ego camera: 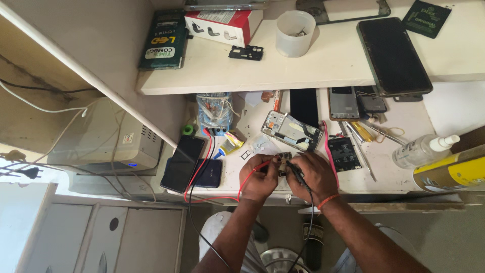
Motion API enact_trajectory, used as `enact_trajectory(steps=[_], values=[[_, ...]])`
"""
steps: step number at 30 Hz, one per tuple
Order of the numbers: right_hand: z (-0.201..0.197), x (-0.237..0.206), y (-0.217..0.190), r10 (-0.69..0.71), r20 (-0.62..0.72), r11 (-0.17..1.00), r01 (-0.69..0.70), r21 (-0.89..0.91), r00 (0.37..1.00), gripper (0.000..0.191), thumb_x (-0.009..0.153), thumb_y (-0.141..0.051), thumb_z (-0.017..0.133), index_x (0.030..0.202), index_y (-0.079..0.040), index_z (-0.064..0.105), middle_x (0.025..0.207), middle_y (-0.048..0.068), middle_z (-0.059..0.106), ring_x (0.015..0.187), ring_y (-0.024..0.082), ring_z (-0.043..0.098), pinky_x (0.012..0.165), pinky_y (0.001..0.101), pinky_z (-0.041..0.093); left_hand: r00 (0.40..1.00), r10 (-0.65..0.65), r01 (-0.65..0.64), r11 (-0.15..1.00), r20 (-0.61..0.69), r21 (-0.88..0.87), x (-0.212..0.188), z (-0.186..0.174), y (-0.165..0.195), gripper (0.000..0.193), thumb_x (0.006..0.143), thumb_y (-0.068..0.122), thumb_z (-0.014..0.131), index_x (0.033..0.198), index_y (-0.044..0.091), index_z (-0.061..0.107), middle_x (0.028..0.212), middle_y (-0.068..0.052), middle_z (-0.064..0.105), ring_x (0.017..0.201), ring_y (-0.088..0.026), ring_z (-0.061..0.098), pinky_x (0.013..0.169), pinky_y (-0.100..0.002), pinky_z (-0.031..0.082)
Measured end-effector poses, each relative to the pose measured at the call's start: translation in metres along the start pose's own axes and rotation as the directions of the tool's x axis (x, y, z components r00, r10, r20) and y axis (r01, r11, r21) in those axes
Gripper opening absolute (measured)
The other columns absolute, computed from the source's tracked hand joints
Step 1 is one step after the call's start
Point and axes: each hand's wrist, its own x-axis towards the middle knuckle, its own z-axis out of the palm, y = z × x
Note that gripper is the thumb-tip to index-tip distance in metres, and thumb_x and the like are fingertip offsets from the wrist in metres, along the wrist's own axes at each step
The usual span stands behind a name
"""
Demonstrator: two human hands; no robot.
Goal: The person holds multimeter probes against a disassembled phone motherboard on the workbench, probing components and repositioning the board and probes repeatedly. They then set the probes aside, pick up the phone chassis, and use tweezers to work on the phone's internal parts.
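My left hand point(257, 178) grips a red test probe, its red lead point(202, 167) trailing off to the left. In my right hand point(314, 175) is a black probe whose black lead point(308, 222) hangs down toward my lap. Both probe tips meet on a small circuit board point(284, 157) lying on the white desk point(389, 174) between my hands. Just behind the board lies an opened phone frame point(292, 130) with its insides showing.
A dark phone point(182, 163) and a blue one point(208, 173) lie left of my hands. A phone battery point(343, 153), screwdrivers point(361, 132), a spray bottle point(423, 149) and a yellow can point(449, 173) sit right. The shelf point(252, 71) above carries a large phone point(393, 55), plastic cup point(294, 33) and boxes.
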Motion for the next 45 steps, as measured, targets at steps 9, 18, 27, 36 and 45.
enact_trajectory(steps=[9, 18, 27, 36, 45], values=[[-0.003, -0.008, -0.009, -0.003, -0.004, 1.000, 0.003, -0.003, 1.000, 0.021, 0.074, -0.014, 0.076, 0.090, -0.009, 0.064, 0.087, 0.009, 0.066, 0.086, 0.032, 0.067, 0.078, 0.0438, 0.053, 0.997, 0.063, -0.062, 0.997, -0.035, 0.045, -0.012, -0.003, 0.002, 0.014, 0.088, 0.020, 0.076, 0.085, 0.006, 0.075, 0.073, -0.012, 0.074, 0.065, -0.024, 0.073, 0.062, -0.033, 0.057], [-0.007, -0.013, -0.015, -0.033, -0.014, 0.999, 0.033, -0.002, 0.999, 0.018, 0.074, -0.013, 0.075, 0.088, -0.009, 0.063, 0.085, 0.009, 0.065, 0.085, 0.033, 0.066, 0.077, 0.0447, 0.053, 0.996, 0.075, -0.073, 0.996, -0.039, 0.055, -0.021, -0.008, 0.002, 0.013, 0.088, 0.020, 0.075, 0.085, 0.007, 0.074, 0.075, -0.012, 0.074, 0.067, -0.027, 0.074, 0.062, -0.035, 0.057], [-0.008, -0.017, -0.022, -0.024, 0.004, 1.000, 0.024, -0.016, 1.000, 0.016, 0.075, -0.013, 0.075, 0.085, -0.009, 0.063, 0.084, 0.009, 0.065, 0.084, 0.033, 0.066, 0.076, 0.0449, 0.052, 0.994, 0.089, -0.082, 0.991, -0.061, 0.107, -0.027, -0.011, 0.003, 0.014, 0.087, 0.022, 0.077, 0.085, 0.008, 0.075, 0.077, -0.013, 0.074, 0.070, -0.030, 0.073, 0.064, -0.037, 0.057], [-0.008, -0.015, -0.021, -0.018, 0.013, 1.000, 0.018, -0.009, 1.000, 0.017, 0.074, -0.013, 0.075, 0.086, -0.008, 0.063, 0.083, 0.010, 0.065, 0.082, 0.032, 0.067, 0.074, 0.0443, 0.053, 0.989, 0.133, -0.125, 0.987, -0.071, 0.101, -0.025, -0.013, 0.006, 0.014, 0.087, 0.021, 0.076, 0.085, 0.007, 0.074, 0.077, -0.014, 0.073, 0.070, -0.031, 0.073, 0.064, -0.038, 0.057], [-0.007, -0.013, -0.022, -0.028, -0.003, 1.000, 0.028, 0.006, 1.000, 0.017, 0.074, -0.011, 0.075, 0.086, -0.008, 0.063, 0.084, 0.010, 0.064, 0.083, 0.033, 0.066, 0.074, 0.0449, 0.052, 0.983, 0.165, -0.155, 0.980, -0.076, 0.121, -0.024, -0.011, 0.000, 0.013, 0.087, 0.021, 0.076, 0.085, 0.008, 0.073, 0.078, -0.014, 0.073, 0.071, -0.032, 0.072, 0.065, -0.040, 0.057]])
